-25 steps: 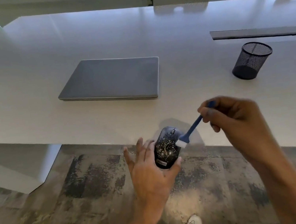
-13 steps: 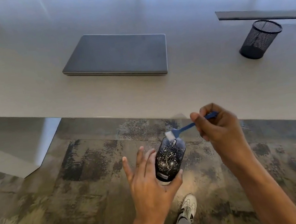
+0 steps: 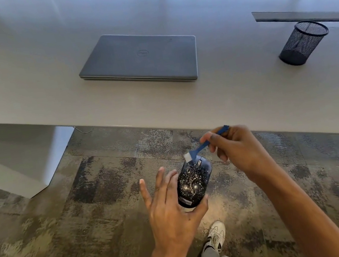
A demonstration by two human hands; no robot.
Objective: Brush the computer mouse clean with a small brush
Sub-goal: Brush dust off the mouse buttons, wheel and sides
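Observation:
A black computer mouse (image 3: 194,182), speckled with pale dust, is held in the air over the floor in front of the table. My left hand (image 3: 172,213) grips it from the left and from below, thumb at its rear end. My right hand (image 3: 238,151) pinches the handle of a small blue brush (image 3: 205,144). The brush's white bristles rest at the mouse's front left edge, beside the scroll wheel.
A closed grey laptop (image 3: 140,57) lies on the white table (image 3: 24,73). A black mesh pen cup (image 3: 303,42) stands at the right, near a dark strip. Below the hands are patterned carpet and a white shoe (image 3: 215,233). The table edge runs just beyond my right hand.
The mouse and both hands have come back from the table edge to over the floor. The brush has gone from the mouse's right side to its front tip.

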